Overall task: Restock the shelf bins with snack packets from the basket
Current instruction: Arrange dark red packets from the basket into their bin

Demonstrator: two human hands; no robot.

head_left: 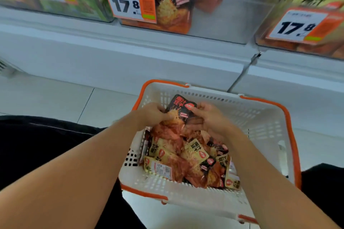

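Two bare hands are being held together over a white perforated plastic basket with orange rim and handles [264, 117], which is sitting on the pale tiled floor [46, 98] at about 6 o'clock in the view. A black snack packet with red and white print [181, 108] is being gripped from both sides: the left hand [151, 115] is being curled round its 9 o'clock edge, and the right hand [210, 117] is being pinched onto its 3 o'clock edge. The packet is being kept upright above a heap of yellow, orange and black snack packets [188, 158] lying in the basket's 9 o'clock half. At 12 o'clock, a clear plastic shelf bin holding matching black packets [214, 22] is being displayed behind an orange-and-white price tag reading 17.8 [130, 3]. A second 17.8 tag [301, 26] is showing at 2 o'clock.
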